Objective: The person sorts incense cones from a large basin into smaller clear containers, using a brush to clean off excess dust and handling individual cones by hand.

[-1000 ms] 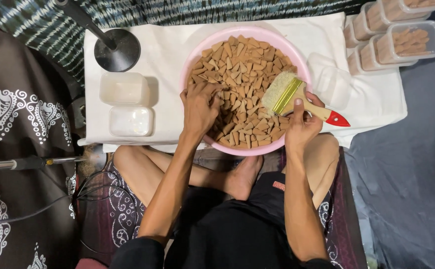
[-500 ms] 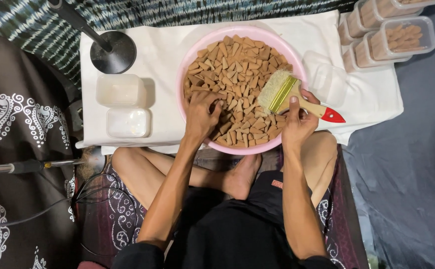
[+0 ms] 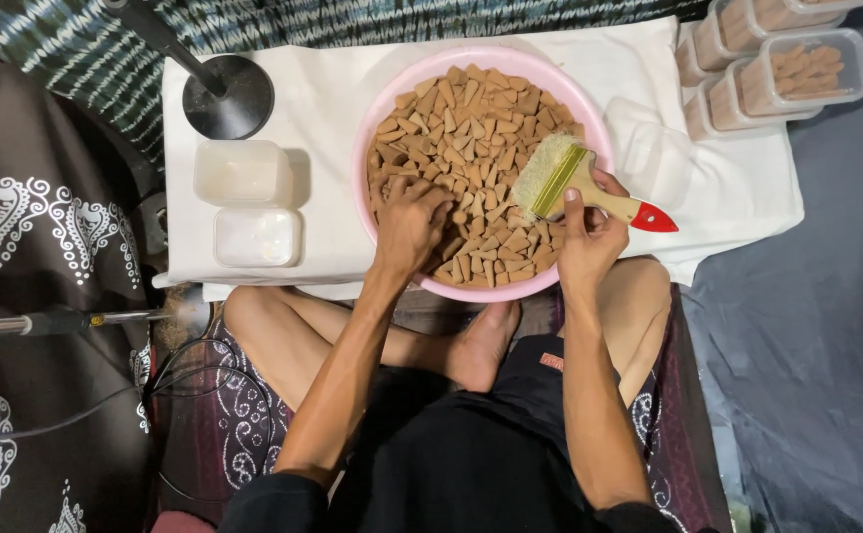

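Note:
A pink round basin (image 3: 382, 118) full of brown cone-shaped pieces (image 3: 471, 128) stands on a white cloth (image 3: 323, 109) in front of my crossed legs. My left hand (image 3: 410, 225) reaches into the cones at the basin's near left, fingers curled among them. My right hand (image 3: 588, 235) grips a paintbrush (image 3: 575, 183) with a wooden handle, red tip and pale bristles, held over the basin's right side.
Two empty clear plastic boxes (image 3: 244, 173) (image 3: 257, 237) lie left of the basin. A black round stand base (image 3: 229, 96) sits at the back left. Several clear boxes holding cones (image 3: 797, 69) stand at the far right. A metal rod (image 3: 56, 321) and cables lie at left.
My left hand has slid from the basin's middle down to its near left edge among the cones. The brush and right hand stay nearly in place.

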